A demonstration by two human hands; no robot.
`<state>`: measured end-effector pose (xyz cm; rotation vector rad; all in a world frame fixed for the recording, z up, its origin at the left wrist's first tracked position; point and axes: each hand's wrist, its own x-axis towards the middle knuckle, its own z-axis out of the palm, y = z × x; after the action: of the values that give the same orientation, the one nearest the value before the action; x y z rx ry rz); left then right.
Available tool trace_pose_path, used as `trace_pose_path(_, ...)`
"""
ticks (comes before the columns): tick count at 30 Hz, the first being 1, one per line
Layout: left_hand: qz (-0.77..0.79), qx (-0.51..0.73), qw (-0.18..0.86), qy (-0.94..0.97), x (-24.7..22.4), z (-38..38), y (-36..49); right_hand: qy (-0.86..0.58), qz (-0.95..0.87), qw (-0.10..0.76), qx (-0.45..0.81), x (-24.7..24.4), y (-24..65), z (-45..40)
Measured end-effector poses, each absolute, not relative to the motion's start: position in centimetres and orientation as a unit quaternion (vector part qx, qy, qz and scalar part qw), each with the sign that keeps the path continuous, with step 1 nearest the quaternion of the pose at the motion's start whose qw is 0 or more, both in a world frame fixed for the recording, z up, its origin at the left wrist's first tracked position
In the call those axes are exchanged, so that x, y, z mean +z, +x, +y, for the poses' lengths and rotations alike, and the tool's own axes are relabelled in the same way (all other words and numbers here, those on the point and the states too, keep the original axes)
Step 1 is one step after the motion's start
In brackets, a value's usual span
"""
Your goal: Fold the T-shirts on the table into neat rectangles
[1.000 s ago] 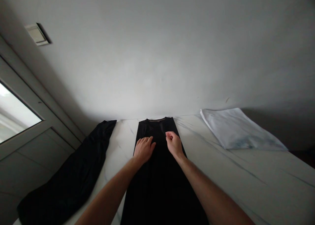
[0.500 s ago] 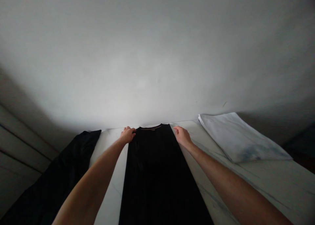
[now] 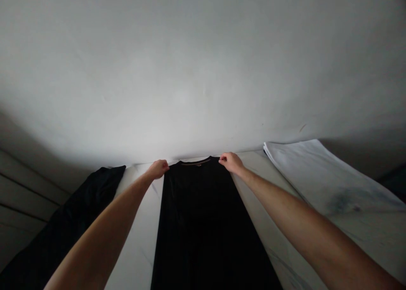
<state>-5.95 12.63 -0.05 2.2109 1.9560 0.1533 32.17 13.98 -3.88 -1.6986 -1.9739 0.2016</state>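
A black T-shirt lies lengthwise on the white marbled table, its neckline at the far end and its near end out of view. At the shirt's far left corner, my left hand is closed, thumb and fingers pinching the edge of the cloth. My right hand pinches the opposite shoulder corner the same way. Between the hands the collar shows a thin light seam and a small label. The sides of the shirt look folded in, since no sleeves show.
Dark cloth is heaped along the table's left side. Folded white fabric with a greyish print lies on the right. A pale wall rises right behind the table's far edge.
Both hands have closed on the shirt's shoulder corners; the right one was apart from the cloth before. The shirt's far end now looks slightly wider. The view has shifted a little.
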Motion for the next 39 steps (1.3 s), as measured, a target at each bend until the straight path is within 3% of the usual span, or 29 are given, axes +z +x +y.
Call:
trace_pose_path(10, 0.698, 0.099, 0.107, 0.702, 0.5, 11.9, -5.4, -0.67, -0.678, 0.292, 0.078, -3.9, 31.8, 13.7)
trace_pose_path(14, 0.704, 0.127, 0.076, 0.695, 0.5, 10.6, -5.1, -0.593, -0.736, 0.325, 0.033, -2.5, 29.5, 11.2)
trace_pose_path(19, 0.689, 0.12, 0.073, 0.711, 0.4, 9.1, -4.9, -0.483, -0.829, 0.261, 0.109, -0.1, 21.9, 8.0)
trace_pose_path(25, 0.702, 0.116, 0.079, 0.698, 0.3, 9.1, -4.9, -0.536, -0.813, 0.193, 0.121, 0.0, 15.1, 7.8)
trace_pose_path(33, 0.745, 0.126, 0.089, 0.649, -0.7, 10.1, -4.7, -0.571, -0.803, 0.141, 0.098, -0.6, 14.8, 8.4)
trace_pose_path(39, 0.752, 0.141, 0.061, 0.64, -0.8, 9.8, -4.1, -0.527, -0.822, 0.19, 0.103, 0.1, 15.9, 7.1)
